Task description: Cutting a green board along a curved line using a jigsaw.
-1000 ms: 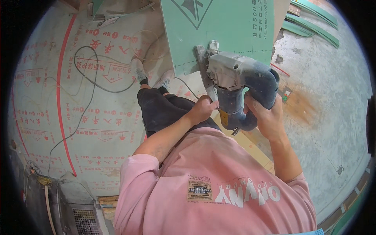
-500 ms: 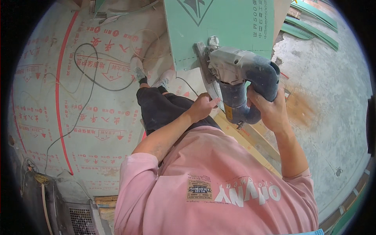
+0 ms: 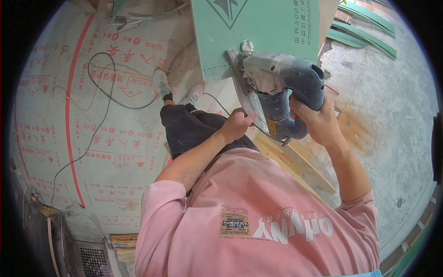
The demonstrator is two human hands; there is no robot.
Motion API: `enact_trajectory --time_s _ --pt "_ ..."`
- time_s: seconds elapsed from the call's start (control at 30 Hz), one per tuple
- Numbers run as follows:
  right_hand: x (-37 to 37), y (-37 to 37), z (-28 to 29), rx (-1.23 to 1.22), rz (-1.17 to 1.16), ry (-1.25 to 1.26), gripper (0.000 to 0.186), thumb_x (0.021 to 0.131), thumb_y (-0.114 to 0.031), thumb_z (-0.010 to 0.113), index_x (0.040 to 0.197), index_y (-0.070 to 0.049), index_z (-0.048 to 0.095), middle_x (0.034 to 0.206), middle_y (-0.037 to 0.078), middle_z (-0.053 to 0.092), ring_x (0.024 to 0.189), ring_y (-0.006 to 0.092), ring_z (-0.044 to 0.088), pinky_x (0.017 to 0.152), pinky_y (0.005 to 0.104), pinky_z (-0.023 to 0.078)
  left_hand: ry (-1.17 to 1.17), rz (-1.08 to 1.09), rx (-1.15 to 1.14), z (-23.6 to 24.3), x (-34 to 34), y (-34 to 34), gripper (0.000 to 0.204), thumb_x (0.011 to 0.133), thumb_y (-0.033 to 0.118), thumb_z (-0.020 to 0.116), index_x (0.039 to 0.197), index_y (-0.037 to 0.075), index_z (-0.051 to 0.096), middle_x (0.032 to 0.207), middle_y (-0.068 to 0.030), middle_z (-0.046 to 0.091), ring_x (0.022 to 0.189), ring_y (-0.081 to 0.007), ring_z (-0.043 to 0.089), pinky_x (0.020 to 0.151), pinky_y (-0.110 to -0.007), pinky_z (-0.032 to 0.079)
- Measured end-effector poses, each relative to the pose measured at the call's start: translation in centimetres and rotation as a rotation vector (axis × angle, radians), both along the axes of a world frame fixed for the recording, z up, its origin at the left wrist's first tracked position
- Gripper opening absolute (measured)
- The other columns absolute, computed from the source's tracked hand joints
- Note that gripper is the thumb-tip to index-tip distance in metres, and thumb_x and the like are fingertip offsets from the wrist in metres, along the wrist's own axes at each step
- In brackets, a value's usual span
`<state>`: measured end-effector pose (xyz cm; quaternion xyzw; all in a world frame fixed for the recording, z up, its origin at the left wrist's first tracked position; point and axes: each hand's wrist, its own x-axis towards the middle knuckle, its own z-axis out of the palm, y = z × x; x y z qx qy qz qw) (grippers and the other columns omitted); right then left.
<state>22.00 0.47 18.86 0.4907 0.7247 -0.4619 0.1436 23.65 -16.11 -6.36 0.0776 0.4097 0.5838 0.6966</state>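
My right hand is wrapped round the handle of a dusty blue jigsaw. The tool lies over the near edge of a green plasterboard sheet, its metal base turned to the left. The blade and its contact with the board are hidden. My left hand is closed, thumb and fingers pinching the edge of a pale thin strip just below the jigsaw's base. How that strip joins the board cannot be made out.
Wooden planks lie below the jigsaw. Long green strips rest at the far right on bare concrete. A dark cable loops across the printed floor covering on the left, near my shoes.
The jigsaw and my right hand have shifted slightly left and up. The green sheet also appears a little further left. My left hand keeps nearly the same place.
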Motion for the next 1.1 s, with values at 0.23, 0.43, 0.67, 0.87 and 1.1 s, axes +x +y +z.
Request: enact_trajectory --time_s 0.23,0.43,0.67,0.87,1.1 --pt "0.8 1.4 -0.7 0.007 0.088 -0.007 0.016 0.09 -0.016 0.07 0.091 0.0 0.067 0.074 0.003 0.065 0.069 0.011 0.06 0.067 0.0306 0.05 -0.025 0.054 -0.032 -0.8 1.2 0.3 0.037 0.103 0.027 0.058 0.117 -0.006 0.068 0.106 -0.0124 0.073 0.092 -0.0185 0.069 0.084 -0.032 0.057" --pt "0.7 3.1 -0.9 0.017 0.267 0.005 0.019 0.089 -0.019 0.069 0.09 -0.001 0.066 0.073 0.003 0.064 0.068 0.012 0.059 0.067 0.031 0.05 -0.043 0.091 -0.062 -0.1 1.2 0.3 0.037 0.104 0.027 0.058 0.119 -0.005 0.067 0.107 -0.0117 0.073 0.092 -0.0178 0.071 0.083 -0.031 0.058" --pt "0.7 5.2 -1.3 0.076 0.424 -0.006 0.024 0.089 -0.024 0.07 0.09 -0.001 0.066 0.071 0.004 0.065 0.067 0.0132 0.06 0.068 0.032 0.05 -0.047 0.065 -0.068 0.2 0.9 0.7 0.041 0.106 0.026 0.06 0.132 -0.005 0.057 0.124 -0.0143 0.068 0.109 -0.0223 0.07 0.093 -0.036 0.061" --pt "0.3 6.4 -1.1 0.139 0.556 0.001 0.022 0.09 -0.024 0.07 0.09 -0.003 0.066 0.071 0.003 0.064 0.066 0.0131 0.06 0.067 0.0318 0.05 -0.007 0.219 -0.092 0.4 2.0 0.8 0.039 0.106 0.029 0.058 0.124 -0.005 0.063 0.108 -0.0128 0.072 0.093 -0.0194 0.072 0.083 -0.032 0.061" --pt "-0.6 7.7 -0.8 0.218 0.692 -0.068 0.025 0.09 -0.027 0.074 0.098 -0.004 0.066 0.077 0.004 0.066 0.07 0.0135 0.062 0.071 0.0325 0.051 0.039 0.233 -0.049 -0.4 2.7 0.8 0.042 0.107 0.028 0.058 0.127 -0.009 0.057 0.113 -0.0165 0.07 0.097 -0.0232 0.073 0.086 -0.035 0.063"
